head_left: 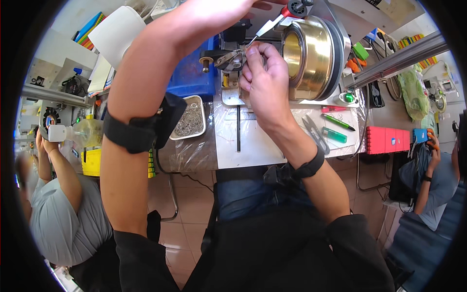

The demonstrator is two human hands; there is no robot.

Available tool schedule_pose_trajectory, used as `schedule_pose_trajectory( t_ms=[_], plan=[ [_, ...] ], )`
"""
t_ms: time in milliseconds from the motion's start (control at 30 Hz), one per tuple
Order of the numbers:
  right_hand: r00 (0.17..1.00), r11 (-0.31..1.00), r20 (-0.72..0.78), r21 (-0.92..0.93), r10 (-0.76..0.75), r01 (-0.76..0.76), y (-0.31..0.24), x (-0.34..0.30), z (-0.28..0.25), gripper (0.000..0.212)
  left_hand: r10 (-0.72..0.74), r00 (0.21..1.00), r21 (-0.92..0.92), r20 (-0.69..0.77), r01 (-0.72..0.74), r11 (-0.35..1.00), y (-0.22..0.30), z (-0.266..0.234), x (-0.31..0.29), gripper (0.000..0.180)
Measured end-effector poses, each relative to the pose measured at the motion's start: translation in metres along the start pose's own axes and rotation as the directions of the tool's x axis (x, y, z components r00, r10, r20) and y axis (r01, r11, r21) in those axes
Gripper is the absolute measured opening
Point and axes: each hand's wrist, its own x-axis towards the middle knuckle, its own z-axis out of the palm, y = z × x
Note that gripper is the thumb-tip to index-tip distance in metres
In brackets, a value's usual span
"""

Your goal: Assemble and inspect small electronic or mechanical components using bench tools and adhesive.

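Observation:
My right hand (265, 80) is closed, thumb and forefinger pinched together beside a small metal clamp-like fixture (232, 60). What sits between the fingertips is too small to make out. Just above them, the thin tip of a white pointed guide (266, 29) with a red mount (295, 9) comes down. My left arm reaches up across the workbench, and my left hand (241, 6) is cut off by the upper edge, its fingers mostly hidden near the red mount. Right of my right hand stands a large brass-coloured cylinder (307, 58) with a dark rim.
A white tray of small wire-like metal pieces (189, 120) stands beside a blue bin (192, 73). Scissors (316, 134), a green pen (338, 121) and a green lighter-shaped item (334, 135) lie at right. Co-workers sit on both sides; a red box (387, 140) is at right.

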Motion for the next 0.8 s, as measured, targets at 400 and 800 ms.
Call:
schedule_pose_trajectory(
  t_ms=[400,800],
  plan=[
    [0.998,0.989,-0.054,-0.147,0.027,-0.035,0.011,-0.008,-0.006,0.011,0.05,0.982,-0.199,0.18,-0.013,0.98,-0.026,-0.015,0.003,0.066],
    [0.995,0.985,-0.031,-0.149,-0.094,0.089,0.011,0.021,-0.003,0.008,-0.02,1.0,0.454,-0.007,0.021,0.891,-0.039,-0.035,-0.014,0.025]
  ],
)
